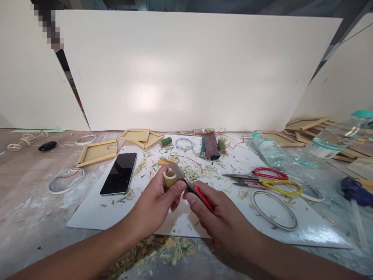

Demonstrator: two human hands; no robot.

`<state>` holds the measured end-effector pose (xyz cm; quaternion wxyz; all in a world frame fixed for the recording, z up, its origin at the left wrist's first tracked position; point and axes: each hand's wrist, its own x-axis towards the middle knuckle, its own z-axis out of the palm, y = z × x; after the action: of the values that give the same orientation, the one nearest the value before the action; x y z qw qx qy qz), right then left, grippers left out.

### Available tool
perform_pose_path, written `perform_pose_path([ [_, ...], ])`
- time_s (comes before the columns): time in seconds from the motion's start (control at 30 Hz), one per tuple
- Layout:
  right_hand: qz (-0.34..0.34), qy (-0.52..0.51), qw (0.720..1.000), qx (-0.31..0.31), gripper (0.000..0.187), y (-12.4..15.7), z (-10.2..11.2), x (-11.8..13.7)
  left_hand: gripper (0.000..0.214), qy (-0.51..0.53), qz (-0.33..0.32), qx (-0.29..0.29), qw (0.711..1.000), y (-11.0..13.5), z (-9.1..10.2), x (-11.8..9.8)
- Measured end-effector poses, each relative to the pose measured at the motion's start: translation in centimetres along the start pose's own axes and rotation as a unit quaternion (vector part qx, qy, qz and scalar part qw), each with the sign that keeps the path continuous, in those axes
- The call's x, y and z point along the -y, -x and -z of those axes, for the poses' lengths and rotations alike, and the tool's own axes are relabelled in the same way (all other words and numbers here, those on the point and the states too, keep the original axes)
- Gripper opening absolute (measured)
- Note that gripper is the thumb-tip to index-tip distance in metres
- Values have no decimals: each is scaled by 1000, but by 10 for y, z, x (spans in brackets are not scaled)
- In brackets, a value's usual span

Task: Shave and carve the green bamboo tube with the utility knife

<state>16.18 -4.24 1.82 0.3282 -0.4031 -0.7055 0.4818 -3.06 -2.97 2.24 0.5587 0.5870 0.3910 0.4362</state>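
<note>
My left hand [159, 204] is closed around a short, hollow piece of bamboo [169, 178], its open end facing up. In my right hand [217, 216] is a utility knife [201, 197] with a red and black handle. The knife's blade reaches up and left across the bamboo's rim, and my left thumb lies close beside the blade. Whether the edge bites into the bamboo I cannot tell. Green and pale shavings [175, 249] lie beneath my hands and over the white board [96, 217].
A phone [119, 174] lies left on the board. Scissors [268, 181], tape rolls [274, 210] and water bottles [268, 149] are at the right, with a blue glue gun [357, 191] beyond. Wooden frames [97, 153] and green bamboo pieces [166, 142] stand farther back, before a white panel [186, 70].
</note>
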Motion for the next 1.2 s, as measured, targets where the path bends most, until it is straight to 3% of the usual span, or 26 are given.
perform_pose_path([
  [0.23,0,5,1000,14,37,1,1,-1,34,7,-2,-2,1000,1,-2,-3],
  [0.47,-49,-130,988,65,38,5,0,2,17,2,-50,27,998,7,1,-8],
  [0.67,21,-83,995,44,48,9,3,14,14,-67,-61,9,996,17,1,-13],
  [0.87,13,-107,989,99,39,9,4,7,12,33,-55,41,997,17,-6,-9],
  [1.2,60,-66,991,101,38,5,8,9,16,38,-41,47,997,17,-3,-6],
])
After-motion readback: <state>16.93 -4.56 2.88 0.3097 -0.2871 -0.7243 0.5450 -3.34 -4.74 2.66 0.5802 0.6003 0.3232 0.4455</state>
